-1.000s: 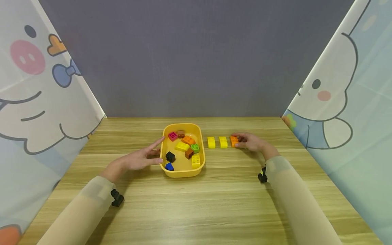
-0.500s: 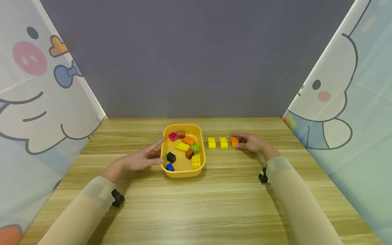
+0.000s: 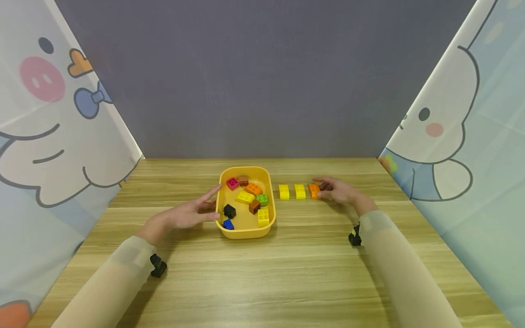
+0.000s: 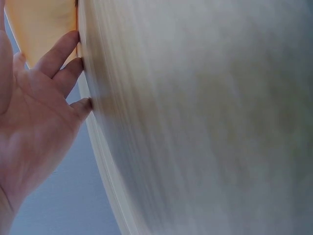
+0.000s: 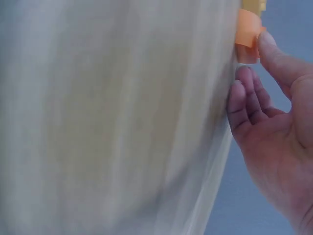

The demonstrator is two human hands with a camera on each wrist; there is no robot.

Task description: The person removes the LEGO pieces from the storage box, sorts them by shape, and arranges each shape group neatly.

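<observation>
In the head view my left hand (image 3: 186, 215) holds its spread fingers against the left side of a yellow tray (image 3: 246, 233). The left wrist view shows those fingers extended, their tips down at the wooden surface. My right hand (image 3: 338, 190) is at the right side of an orange building block (image 3: 314, 191). Its thumb lies at the block's near edge, and the index fingertip stands just off the far edge. In the right wrist view the thumb tip meets the orange block, the other visible fingers are bent beside it, and the index finger is hidden.
Two yellow blocks, a left one (image 3: 284, 192) and a right one (image 3: 300, 192), stand in a row with the orange one on the wooden table (image 3: 262, 278). Several mixed-colour blocks lie in the tray. A grey panel (image 3: 262, 82) closes off the back.
My right hand has shifted slightly right and its fingers have loosened from the orange block, which keeps its place in the row. The left hand stays against the tray.
</observation>
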